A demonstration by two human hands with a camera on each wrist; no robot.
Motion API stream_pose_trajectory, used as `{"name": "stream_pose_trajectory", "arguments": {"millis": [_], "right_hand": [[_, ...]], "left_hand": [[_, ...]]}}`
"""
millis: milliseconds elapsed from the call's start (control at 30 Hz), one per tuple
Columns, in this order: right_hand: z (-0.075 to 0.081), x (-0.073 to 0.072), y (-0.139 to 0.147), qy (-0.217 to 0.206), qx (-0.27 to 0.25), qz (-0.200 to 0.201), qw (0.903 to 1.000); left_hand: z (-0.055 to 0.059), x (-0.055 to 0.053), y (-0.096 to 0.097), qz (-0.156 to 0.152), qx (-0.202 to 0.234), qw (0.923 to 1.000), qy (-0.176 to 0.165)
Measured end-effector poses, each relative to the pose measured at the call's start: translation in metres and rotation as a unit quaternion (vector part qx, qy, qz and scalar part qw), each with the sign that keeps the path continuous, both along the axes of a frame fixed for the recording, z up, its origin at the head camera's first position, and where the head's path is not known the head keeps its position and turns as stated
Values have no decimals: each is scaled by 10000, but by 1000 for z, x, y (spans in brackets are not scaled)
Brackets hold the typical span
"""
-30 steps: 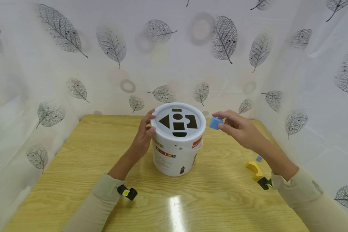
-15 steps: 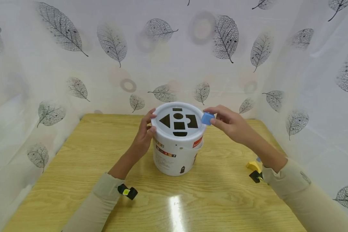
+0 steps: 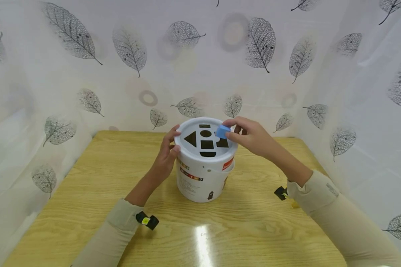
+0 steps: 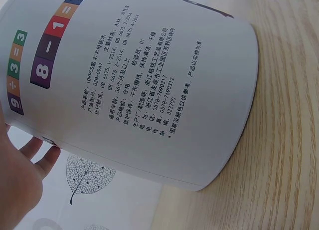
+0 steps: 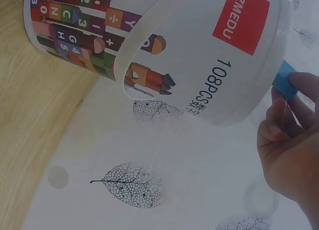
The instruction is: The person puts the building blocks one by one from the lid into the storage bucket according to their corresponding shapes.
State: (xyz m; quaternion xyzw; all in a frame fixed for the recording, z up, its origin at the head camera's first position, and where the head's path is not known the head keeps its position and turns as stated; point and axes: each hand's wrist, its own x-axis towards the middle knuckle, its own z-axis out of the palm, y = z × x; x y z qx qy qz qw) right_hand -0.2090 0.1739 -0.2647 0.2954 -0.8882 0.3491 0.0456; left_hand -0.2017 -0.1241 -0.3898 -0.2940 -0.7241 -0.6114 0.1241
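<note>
A white bucket (image 3: 194, 185) stands upright on the wooden table, with a light lid (image 3: 191, 151) pierced by several shaped holes. My left hand (image 3: 163, 159) holds the lid's left rim, thumb toward the front and fingers farther back. Between thumb and fingertips my right hand (image 3: 252, 136) pinches a small blue block (image 3: 222, 132) over the right part of the lid, overlapping the notched hole there. Seen from the right wrist, the blue block (image 5: 284, 80) is at the lid's edge beyond the bucket's red label (image 5: 241, 23). Printed text fills the bucket wall (image 4: 209, 115) in the left wrist view.
A bit of a yellow block (image 3: 294, 204) shows beside the right sleeve (image 3: 315, 194), which covers the rest of it. A white handle (image 5: 124, 65) hangs on the bucket's side. Leaf-patterned sheeting (image 3: 194, 74) rises behind the table and at both sides.
My right hand has carried the blue block leftward, from beside the bucket to over the lid. The right forearm now hides most of the yellow block and a small blue piece. The left hand stays put.
</note>
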Motion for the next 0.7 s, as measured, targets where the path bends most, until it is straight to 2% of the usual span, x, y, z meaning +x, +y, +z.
{"name": "stream_pose_trajectory", "arguments": {"millis": [367, 533, 700], "right_hand": [[5, -44, -32, 38, 485, -242, 9985], [2, -55, -41, 58, 568, -262, 9980], [0, -61, -46, 196, 579, -246, 9978]], "left_hand": [[0, -1, -1, 54, -36, 9999, 109], [0, -1, -1, 90, -46, 9998, 151], [2, 1, 0, 73, -48, 9998, 169]]}}
